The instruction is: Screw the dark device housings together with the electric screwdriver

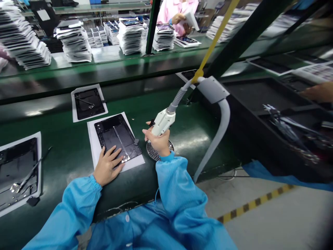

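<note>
The left hand (109, 166) lies palm down, its fingers spread apart, across the lower left part of a black tablet housing (110, 135). The housing rests on a white sheet (136, 162) on the green bench (179, 128), directly beneath those fingertips; most of its surface extends beyond them, up and to the right. A thin pale strip (118, 137) runs lengthwise along the housing, and its metallic connector end (126, 158) sits just beside the fingertips. A small dark square (136, 142) sits at the housing's right edge.

The right hand (158, 140) is clamped around a white handheld tool (164, 121), with thumb and fingers wrapped on its lower body. The tool's tip is hidden by the hand, which is to the right of the housing and apart from it. A round perforated dish (153, 152) shows partly behind the right wrist. A ribbed grey hose (178, 99) leads up from the tool to a yellow strap (214, 38).

2 more housings on sheets lie to the left: 1 farther back (84, 98), 1 nearer (18, 156). Across the bench, a co-worker's hand (178, 18) holds a white object (191, 21).
</note>
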Available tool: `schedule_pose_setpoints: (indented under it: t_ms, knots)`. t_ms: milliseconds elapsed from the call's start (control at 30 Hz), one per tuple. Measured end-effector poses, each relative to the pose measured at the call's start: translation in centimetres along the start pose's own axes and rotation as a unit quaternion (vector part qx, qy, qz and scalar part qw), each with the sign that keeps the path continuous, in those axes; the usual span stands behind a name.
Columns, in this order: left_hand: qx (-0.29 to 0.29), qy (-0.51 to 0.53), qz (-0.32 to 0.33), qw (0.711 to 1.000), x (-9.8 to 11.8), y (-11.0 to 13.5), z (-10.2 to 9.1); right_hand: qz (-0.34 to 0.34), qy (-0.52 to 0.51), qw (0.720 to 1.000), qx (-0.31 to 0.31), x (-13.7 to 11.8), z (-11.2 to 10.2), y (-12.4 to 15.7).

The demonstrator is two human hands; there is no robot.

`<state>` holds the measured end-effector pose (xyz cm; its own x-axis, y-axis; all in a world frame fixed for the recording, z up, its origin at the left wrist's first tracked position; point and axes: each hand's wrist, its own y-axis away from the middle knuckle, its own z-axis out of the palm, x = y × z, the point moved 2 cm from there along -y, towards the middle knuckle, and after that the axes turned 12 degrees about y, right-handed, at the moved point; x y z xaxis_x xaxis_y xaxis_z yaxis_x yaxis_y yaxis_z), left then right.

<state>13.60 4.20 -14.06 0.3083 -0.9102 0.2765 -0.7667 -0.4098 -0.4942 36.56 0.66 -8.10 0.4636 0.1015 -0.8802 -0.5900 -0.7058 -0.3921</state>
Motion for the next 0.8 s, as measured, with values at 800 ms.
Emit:
schedule_pose_setpoints:
  t_ms: [800]
  knots:
    - [0.000,-0.044,0.005,0.999,-0.7,-0.7,0.3,-0.019,-0.096,0.994,-0.052,-3.7,2.1,2.3]
